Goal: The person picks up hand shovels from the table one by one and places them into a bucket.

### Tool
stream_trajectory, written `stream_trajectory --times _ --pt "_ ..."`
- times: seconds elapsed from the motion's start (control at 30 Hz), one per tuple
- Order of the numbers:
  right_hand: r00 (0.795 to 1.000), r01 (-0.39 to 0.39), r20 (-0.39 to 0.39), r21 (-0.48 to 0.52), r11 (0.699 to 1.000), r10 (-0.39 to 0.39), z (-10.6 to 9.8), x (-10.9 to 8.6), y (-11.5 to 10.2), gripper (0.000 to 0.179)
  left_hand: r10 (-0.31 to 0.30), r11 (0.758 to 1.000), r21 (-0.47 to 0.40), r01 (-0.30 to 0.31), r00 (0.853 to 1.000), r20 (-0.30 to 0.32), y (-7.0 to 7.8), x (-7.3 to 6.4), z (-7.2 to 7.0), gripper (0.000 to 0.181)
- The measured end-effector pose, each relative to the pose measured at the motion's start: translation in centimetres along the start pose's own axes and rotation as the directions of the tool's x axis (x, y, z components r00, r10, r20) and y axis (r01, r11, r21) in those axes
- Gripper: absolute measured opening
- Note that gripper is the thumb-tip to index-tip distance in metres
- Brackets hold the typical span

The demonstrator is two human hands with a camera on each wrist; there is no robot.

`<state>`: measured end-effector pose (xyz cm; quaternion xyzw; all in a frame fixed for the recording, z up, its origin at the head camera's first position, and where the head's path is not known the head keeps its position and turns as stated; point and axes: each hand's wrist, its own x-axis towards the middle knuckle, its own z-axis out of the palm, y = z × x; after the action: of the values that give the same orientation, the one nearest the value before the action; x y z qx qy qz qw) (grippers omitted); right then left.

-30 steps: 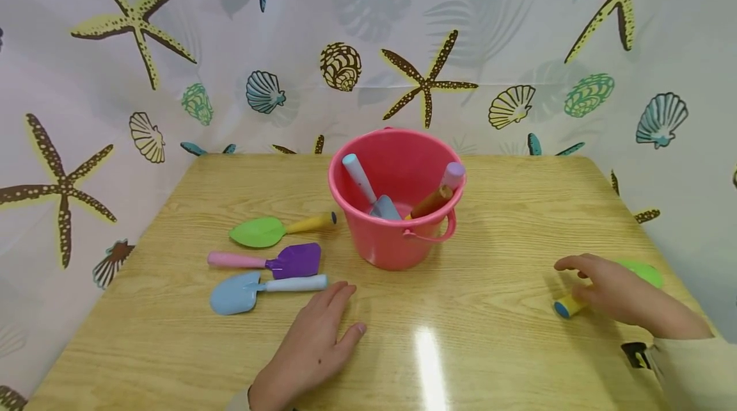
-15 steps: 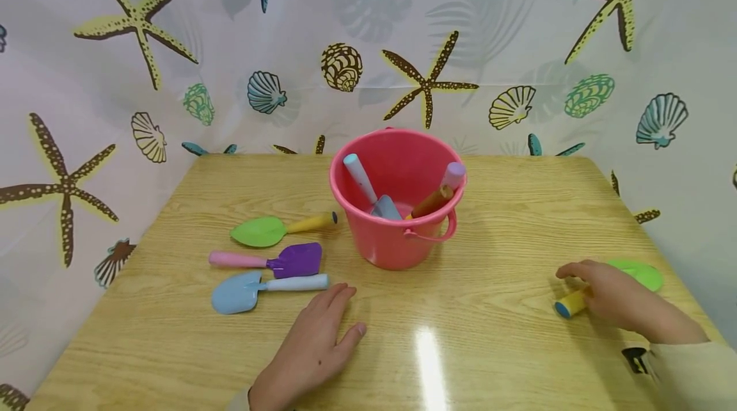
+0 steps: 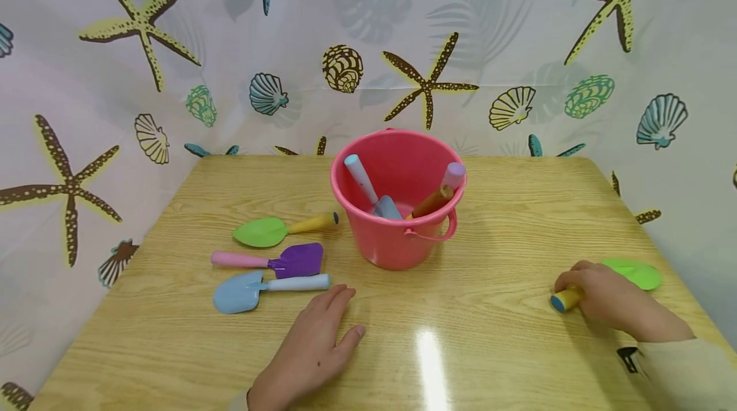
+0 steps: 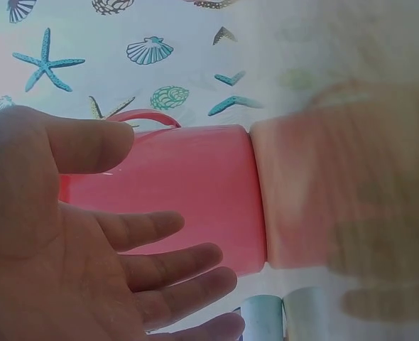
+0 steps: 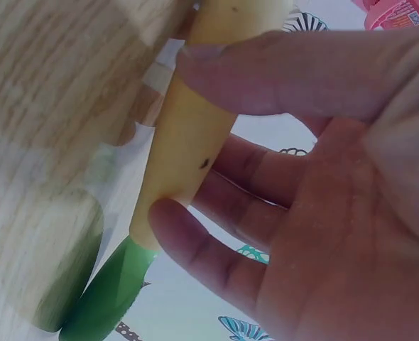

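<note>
On the right of the table, my right hand [image 3: 604,299] grips the yellow handle of a green trowel [image 3: 640,274]. In the right wrist view, thumb and fingers curl round the yellow handle [image 5: 184,142], and part of the green blade [image 5: 113,291] shows below. My left hand [image 3: 313,344] rests on the table with its fingers extended, holding nothing. Its fingertips are close to the white handle of a light blue trowel [image 3: 237,292]. In the left wrist view, the open palm [image 4: 89,241] appears in front of the pink bucket [image 4: 195,192].
A pink bucket [image 3: 388,244] stands mid-table, holding several tools with white, lilac and brown handles. Left of it lie a purple shovel [image 3: 297,260] with a pink handle and another green trowel [image 3: 260,232] with a yellow handle. A patterned curtain [image 3: 368,14] rises behind the table.
My right hand's fingers have curled round the yellow handle, and the trowel has shifted slightly left. My left hand has stayed in place.
</note>
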<state>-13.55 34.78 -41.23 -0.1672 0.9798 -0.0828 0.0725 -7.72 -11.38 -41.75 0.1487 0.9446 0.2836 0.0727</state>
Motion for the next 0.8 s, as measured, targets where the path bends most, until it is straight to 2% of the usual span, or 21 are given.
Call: stream_trajectory --times 0.37,0.63,0.8 --pt "1.000 0.000 0.006 0.003 1.000 0.000 0.12 0.06 0.14 0.040 0.012 1.000 -0.002 -0.012 0.999 -0.034 0.09 0.07 -0.14 0.055" --pt "1.000 -0.001 0.015 0.006 1.000 0.001 0.12 0.20 0.29 0.037 -0.026 1.000 -0.003 0.026 1.000 -0.014 0.19 0.50 -0.55 0.057" --pt "1.000 0.007 0.017 0.004 1.000 -0.007 0.10 0.22 0.27 0.035 -0.026 1.000 -0.007 0.025 0.999 -0.024 0.22 0.54 -0.61 0.057"
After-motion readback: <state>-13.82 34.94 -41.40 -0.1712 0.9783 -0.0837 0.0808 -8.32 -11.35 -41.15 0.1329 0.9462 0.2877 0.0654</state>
